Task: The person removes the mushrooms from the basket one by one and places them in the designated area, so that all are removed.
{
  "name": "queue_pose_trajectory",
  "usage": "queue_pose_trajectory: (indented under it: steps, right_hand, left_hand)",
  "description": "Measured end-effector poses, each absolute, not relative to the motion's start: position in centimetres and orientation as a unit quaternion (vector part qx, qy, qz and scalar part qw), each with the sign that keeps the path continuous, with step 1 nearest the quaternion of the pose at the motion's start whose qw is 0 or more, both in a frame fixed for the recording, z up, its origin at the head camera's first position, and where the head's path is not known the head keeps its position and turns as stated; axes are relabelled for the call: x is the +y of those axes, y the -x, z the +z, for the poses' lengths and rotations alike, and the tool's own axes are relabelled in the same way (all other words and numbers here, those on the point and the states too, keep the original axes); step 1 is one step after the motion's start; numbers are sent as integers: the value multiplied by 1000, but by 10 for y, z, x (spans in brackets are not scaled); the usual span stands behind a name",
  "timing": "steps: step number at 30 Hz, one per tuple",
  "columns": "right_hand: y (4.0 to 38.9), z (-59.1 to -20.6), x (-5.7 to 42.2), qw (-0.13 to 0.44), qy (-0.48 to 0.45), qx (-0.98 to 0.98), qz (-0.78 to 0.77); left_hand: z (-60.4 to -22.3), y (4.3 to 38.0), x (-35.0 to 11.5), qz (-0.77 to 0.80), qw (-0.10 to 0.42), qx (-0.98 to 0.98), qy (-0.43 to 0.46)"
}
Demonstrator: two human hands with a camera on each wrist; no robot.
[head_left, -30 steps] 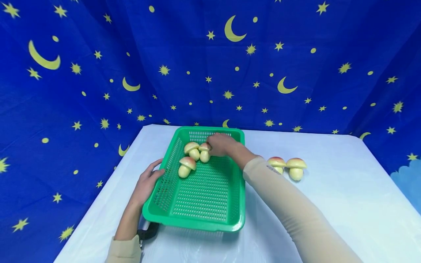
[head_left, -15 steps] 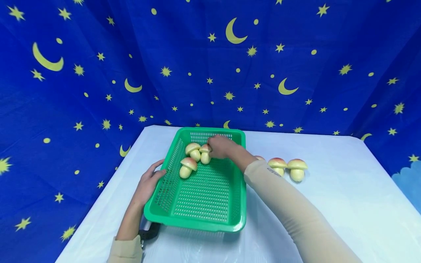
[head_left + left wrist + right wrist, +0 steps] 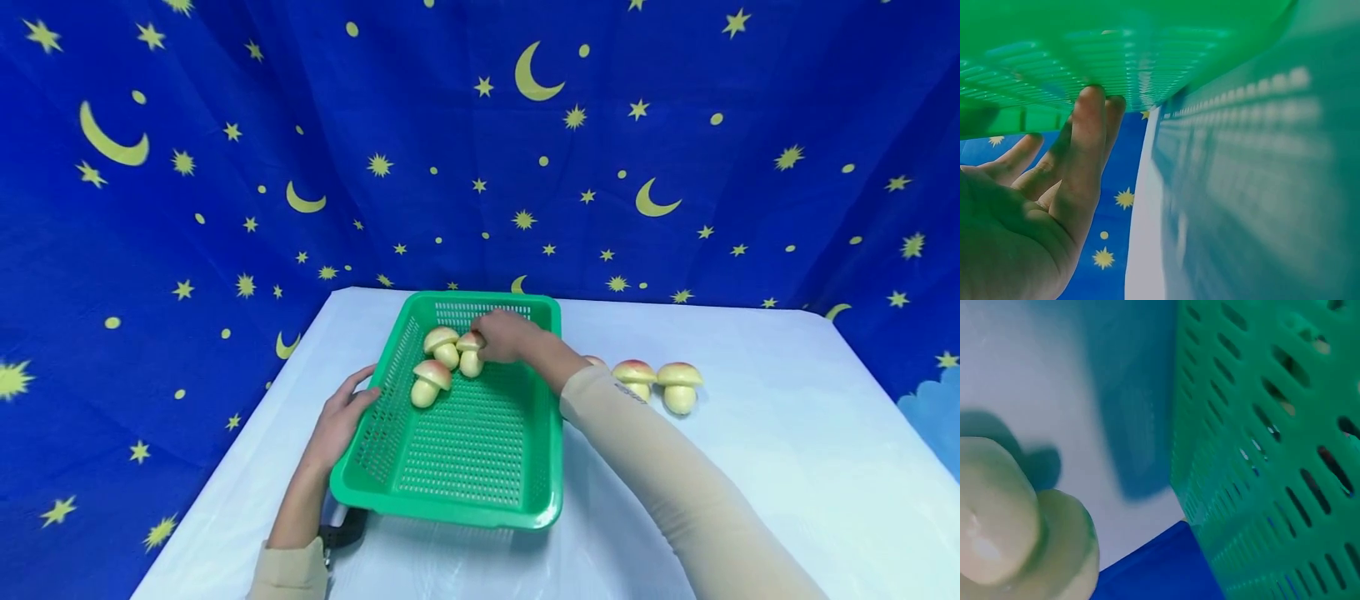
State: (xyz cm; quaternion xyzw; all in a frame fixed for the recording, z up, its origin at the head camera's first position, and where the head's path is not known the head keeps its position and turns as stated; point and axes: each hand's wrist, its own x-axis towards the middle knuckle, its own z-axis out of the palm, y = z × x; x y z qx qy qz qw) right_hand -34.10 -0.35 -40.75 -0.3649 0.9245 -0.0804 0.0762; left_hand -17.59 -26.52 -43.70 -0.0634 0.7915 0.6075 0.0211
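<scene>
My right hand (image 3: 506,335) reaches into the green plastic basket (image 3: 446,512) near its far end. Its curled fingers hold the cap of a toy mushroom (image 3: 471,362), partly covering it. Two more toy mushrooms lie beside it, one at the far left (image 3: 440,339) and one nearer (image 3: 426,392); all have pale stems and cream caps, some tinged red. At the basket's left side, my left hand (image 3: 339,423) holds the rim, thumb over the edge. From below, the left wrist view shows its fingers (image 3: 1088,131) against the slotted wall.
On the white table (image 3: 780,467) to the right stand two toy mushrooms, one closer (image 3: 633,379) and one farther right (image 3: 679,388). Another mushroom (image 3: 594,360) peeks out behind my right forearm. A blue star-and-moon cloth (image 3: 465,150) hangs behind the table.
Everything shifts slightly right and down in the head view. Another mushroom's cap has come into sight above the right sleeve. Both hands and the mushrooms in the basket keep their places.
</scene>
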Motion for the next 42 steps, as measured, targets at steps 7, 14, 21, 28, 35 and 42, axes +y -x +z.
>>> queue_pose_trajectory:
  steps: [7, 14, 21, 28, 35, 42]
  right_hand:
    - [338, -399, 7, 90, 361, 924, -88]
    - [335, -392, 15, 103, 360, 921, -111]
    - [330, -383, 25, 101, 369, 914, -135]
    - [330, -380, 36, 92, 380, 910, -136]
    - [320, -365, 42, 66, 395, 908, -127]
    - [309, -350, 49, 57, 397, 908, -124]
  left_hand:
    - [-439, 177, -263, 604, 22, 794, 65]
    - [-438, 175, -265, 601, 22, 797, 58]
    - [-438, 175, -265, 608, 25, 791, 60]
    - [-437, 175, -263, 602, 24, 795, 64]
    - [-435, 173, -264, 594, 21, 802, 59]
    - [-435, 173, -264, 601, 23, 797, 61]
